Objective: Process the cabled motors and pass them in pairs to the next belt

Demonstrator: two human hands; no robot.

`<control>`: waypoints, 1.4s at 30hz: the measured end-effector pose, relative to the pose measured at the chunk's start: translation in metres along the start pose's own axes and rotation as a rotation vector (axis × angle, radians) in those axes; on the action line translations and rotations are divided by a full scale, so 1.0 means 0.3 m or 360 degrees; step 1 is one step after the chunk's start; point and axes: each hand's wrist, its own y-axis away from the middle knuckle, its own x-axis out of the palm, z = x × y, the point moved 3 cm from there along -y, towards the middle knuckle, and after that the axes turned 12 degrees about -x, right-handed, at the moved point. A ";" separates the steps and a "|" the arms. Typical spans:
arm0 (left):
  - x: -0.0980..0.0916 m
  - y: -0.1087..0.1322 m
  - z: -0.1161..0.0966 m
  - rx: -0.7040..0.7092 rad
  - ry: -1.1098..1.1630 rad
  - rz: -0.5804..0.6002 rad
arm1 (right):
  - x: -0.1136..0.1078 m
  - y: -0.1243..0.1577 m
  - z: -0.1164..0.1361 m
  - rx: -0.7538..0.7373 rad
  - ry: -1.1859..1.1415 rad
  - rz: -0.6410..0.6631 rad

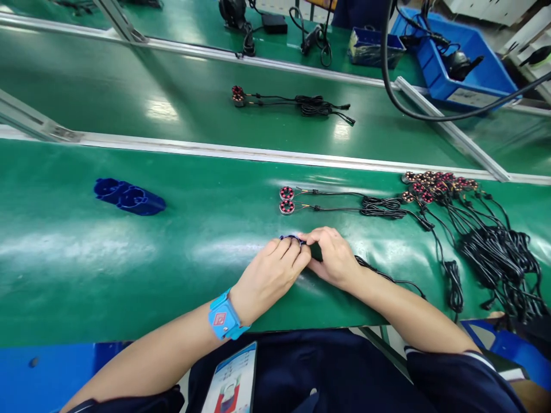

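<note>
My left hand (275, 272), with a blue band on its wrist, curls over a small dark blue plastic part (291, 237) that shows only at its rim. Against it, my right hand (334, 258) is closed in a pinch at the part's edge; what lies between those fingertips is hidden. A black cable (387, 277) comes out from behind the right hand and runs right along the table. Just beyond my hands lie two small round motors (286, 201) with red and black faces, their cables stretched to the right.
A dark blue double-ring housing (129, 196) lies at left. Many motors (439, 184) with bundled black cables (495, 258) are heaped at right. Past the metal rail (215, 152) sit another motor pair (238, 96) and a blue bin (465, 86). A black cable (430, 117) hangs upper right.
</note>
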 end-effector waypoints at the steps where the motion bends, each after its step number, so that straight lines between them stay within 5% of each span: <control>1: 0.003 0.001 0.013 0.0003 0.0054 -0.0035 | -0.001 -0.001 0.001 0.0002 0.0010 0.0000; 4: 0.013 -0.002 0.078 -0.0146 0.0361 -0.0085 | -0.005 -0.004 0.003 0.0023 0.0048 -0.0019; 8: 0.034 -0.012 0.170 -0.0456 0.0781 0.0079 | -0.010 -0.002 0.001 0.0055 0.0067 -0.0007; 15: 0.065 -0.011 0.195 -0.0560 0.1008 0.0309 | -0.015 -0.008 0.012 -0.0077 0.0209 0.0222; 26: 0.013 0.003 0.150 -0.0444 0.1291 -0.0299 | -0.061 -0.030 0.053 0.0217 -0.0280 0.0148; 32: -0.003 0.013 0.132 -0.0474 0.1377 -0.0432 | -0.098 -0.040 0.077 0.0303 -0.0433 0.0196; 36: -0.024 0.017 0.119 -0.0268 0.1164 -0.0567 | -0.089 -0.031 0.079 0.0401 -0.0456 0.0187; 42: -0.043 0.033 0.087 -0.0055 0.0978 -0.0662 | -0.129 -0.052 0.095 -0.0107 0.0154 -0.0204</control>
